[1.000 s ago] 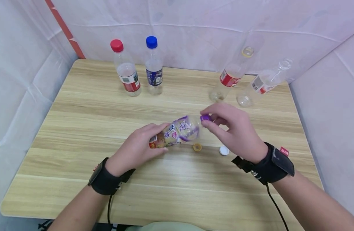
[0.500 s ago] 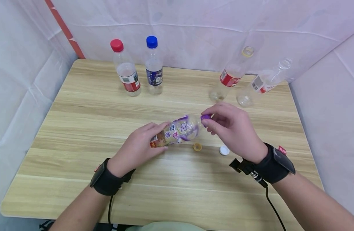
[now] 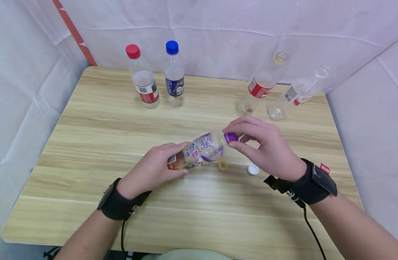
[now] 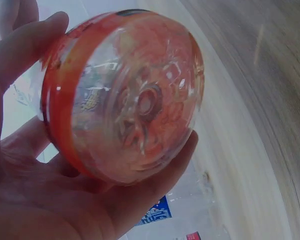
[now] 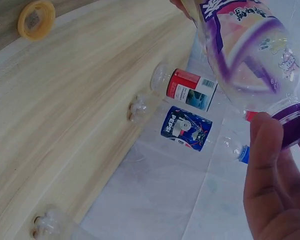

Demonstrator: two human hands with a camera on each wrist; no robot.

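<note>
My left hand [image 3: 156,162] grips the lower part of a clear plastic bottle [image 3: 199,150] with a purple patterned label. The bottle lies tilted above the table, its neck toward the right. Its round base [image 4: 145,102] faces the camera in the left wrist view, fingers and thumb around its side. My right hand [image 3: 263,146] pinches a purple cap [image 3: 230,137] at the bottle's mouth between thumb and fingers. In the right wrist view the purple cap [image 5: 292,125] sits on the neck; fingers hide part of it.
A yellow cap [image 3: 223,165] and a white cap [image 3: 253,169] lie on the wooden table [image 3: 199,216]. Behind stand a red-capped bottle [image 3: 146,86] and a blue-capped bottle [image 3: 174,81]. At the back right are two uncapped bottles, a red-labelled one [image 3: 259,87] and another [image 3: 294,95].
My right fingers have shifted their hold around the purple cap, exposing more of it. The bottle has dipped slightly, still in my left hand.
</note>
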